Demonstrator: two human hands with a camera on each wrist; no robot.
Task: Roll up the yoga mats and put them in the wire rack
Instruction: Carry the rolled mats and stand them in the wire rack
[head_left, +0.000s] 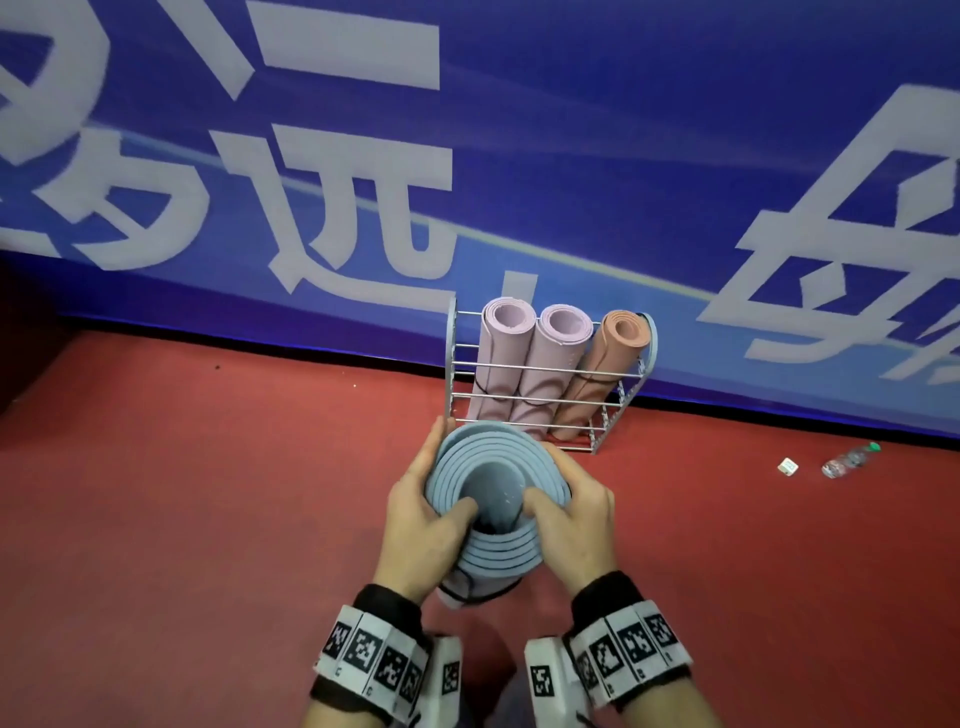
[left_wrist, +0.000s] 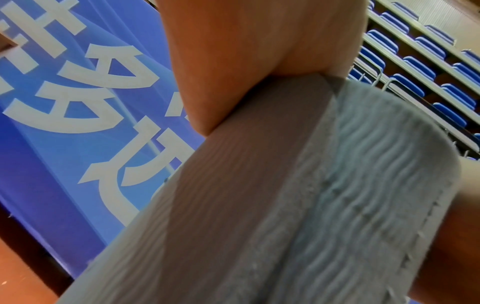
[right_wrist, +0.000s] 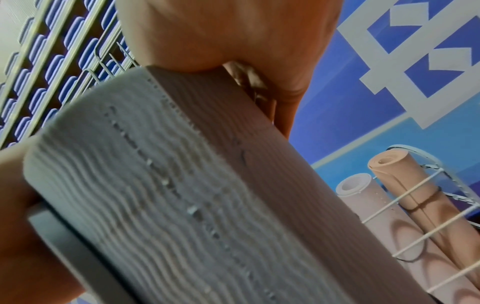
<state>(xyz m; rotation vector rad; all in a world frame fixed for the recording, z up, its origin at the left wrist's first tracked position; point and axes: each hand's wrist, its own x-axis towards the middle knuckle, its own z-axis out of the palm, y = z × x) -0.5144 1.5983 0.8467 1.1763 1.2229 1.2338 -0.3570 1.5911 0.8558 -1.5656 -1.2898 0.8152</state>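
Observation:
A rolled light-blue yoga mat (head_left: 488, 467) stands upright in front of me, its spiral end facing up. My left hand (head_left: 426, 514) grips its left rim with the thumb hooked into the hollow core. My right hand (head_left: 563, 514) grips the right rim the same way. The mat's ribbed outer wall (left_wrist: 298, 205) fills the left wrist view, and the same ribbed wall (right_wrist: 166, 195) fills the right wrist view. Just beyond it the wire rack (head_left: 631, 387) stands against the wall, holding two lilac rolled mats (head_left: 506, 358) and one peach rolled mat (head_left: 608, 369).
The red floor (head_left: 208, 493) spreads all round. A blue banner wall (head_left: 571, 156) rises behind the rack. A plastic bottle (head_left: 849, 460) and a small white box (head_left: 788, 466) lie on the floor to the right. Blue stadium seats (left_wrist: 415, 51) show in the wrist views.

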